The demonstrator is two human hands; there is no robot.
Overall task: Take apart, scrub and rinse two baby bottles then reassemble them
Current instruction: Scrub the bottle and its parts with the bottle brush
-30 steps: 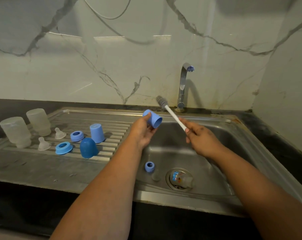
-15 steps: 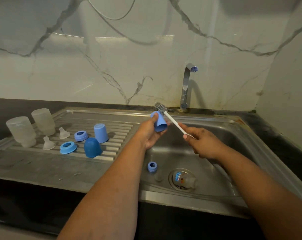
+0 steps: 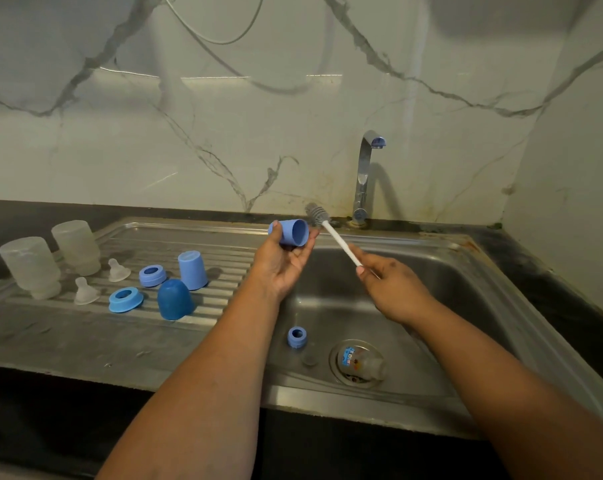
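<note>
Hands met above the sink [image 3: 442, 271]: our left hand [image 3: 282, 268] had its grip curled round a light blue cap [image 3: 290, 232], lying sideways with its open mouth toward the brush [image 3: 331, 232], whose bristle head hung just beside that mouth, outside it. Our right hand [image 3: 393, 289] pinched the brush's white handle. On the draining board [image 3: 85, 337] stood two frosted bottles [image 3: 32, 266], two clear teats [image 3: 85, 292], two blue rings [image 3: 125, 299] and two more caps [image 3: 174, 299]. Down in the basin lay another ring [image 3: 297, 337] and a clear bottle [image 3: 360, 363] over the drain.
</note>
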